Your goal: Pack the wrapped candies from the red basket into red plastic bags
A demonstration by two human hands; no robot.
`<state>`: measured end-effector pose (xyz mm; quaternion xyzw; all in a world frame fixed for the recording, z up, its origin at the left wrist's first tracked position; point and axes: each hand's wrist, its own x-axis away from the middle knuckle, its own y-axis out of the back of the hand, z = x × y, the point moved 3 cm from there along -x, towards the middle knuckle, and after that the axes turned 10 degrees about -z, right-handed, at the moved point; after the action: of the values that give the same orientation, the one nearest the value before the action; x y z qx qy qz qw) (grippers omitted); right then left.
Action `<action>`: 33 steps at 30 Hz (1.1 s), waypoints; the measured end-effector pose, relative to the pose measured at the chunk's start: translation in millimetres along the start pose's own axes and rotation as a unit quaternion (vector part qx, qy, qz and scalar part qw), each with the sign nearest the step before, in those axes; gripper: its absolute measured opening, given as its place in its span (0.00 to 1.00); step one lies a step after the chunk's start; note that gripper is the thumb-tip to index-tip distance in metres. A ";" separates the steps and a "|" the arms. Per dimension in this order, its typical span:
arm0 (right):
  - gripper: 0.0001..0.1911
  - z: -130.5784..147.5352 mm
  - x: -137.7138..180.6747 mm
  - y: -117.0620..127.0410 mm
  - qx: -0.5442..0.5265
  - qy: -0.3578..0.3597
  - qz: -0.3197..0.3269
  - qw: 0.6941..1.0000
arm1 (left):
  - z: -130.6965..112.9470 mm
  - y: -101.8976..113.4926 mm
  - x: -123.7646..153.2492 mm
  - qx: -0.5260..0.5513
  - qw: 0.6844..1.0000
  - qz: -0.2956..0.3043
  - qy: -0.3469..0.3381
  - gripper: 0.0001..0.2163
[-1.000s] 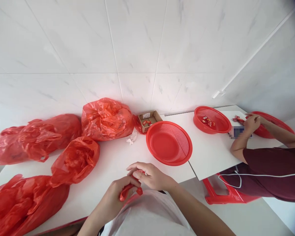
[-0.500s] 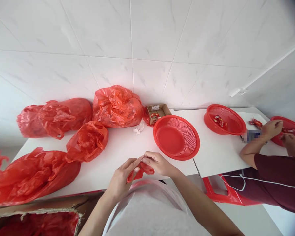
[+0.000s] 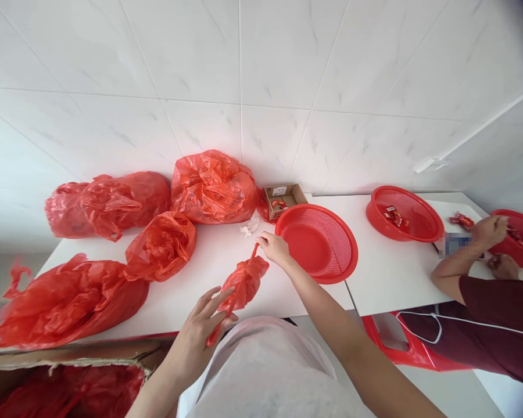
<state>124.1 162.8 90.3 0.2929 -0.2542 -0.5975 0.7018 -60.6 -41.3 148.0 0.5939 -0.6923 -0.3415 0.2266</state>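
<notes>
A small red plastic bag [image 3: 244,281] is stretched between my two hands over the white table [image 3: 209,261]. My right hand [image 3: 273,248] reaches forward and pinches the bag's top end, close to the rim of an empty red mesh basket [image 3: 317,242]. My left hand [image 3: 200,334] stays near my body at the table's front edge, with the bag's lower end running between its loosely curled fingers.
Several stuffed red plastic bags [image 3: 212,187] lie along the wall and to the left. A small cardboard box [image 3: 283,198] sits behind the basket. At the right a co-worker's hands [image 3: 488,231] work between two more red baskets [image 3: 404,213]. A cardboard carton [image 3: 65,363] stands at lower left.
My right hand has moved forward toward the mesh basket, pulling the red bag out long. My left hand has dropped back slightly and its fingers have loosened.
</notes>
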 end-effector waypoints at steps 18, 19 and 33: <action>0.10 84.8 67.6 28.6 -0.201 0.167 0.134 0.956 | -10.0 -26.5 -53.3 0.395 0.887 -0.024 0.239 0.19; 0.11 79.9 68.5 26.1 -0.184 0.149 0.135 0.962 | -8.2 -26.0 -52.8 0.402 0.880 -0.049 0.246 0.19; 0.10 77.1 105.2 28.9 -0.121 0.067 0.065 0.988 | 12.3 -0.6 -52.3 0.270 0.931 -0.177 0.168 0.10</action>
<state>106.0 53.9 165.6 0.2277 -0.1511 -0.5558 0.7851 -59.1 12.3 144.2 0.7946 -0.5933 -0.0714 0.1068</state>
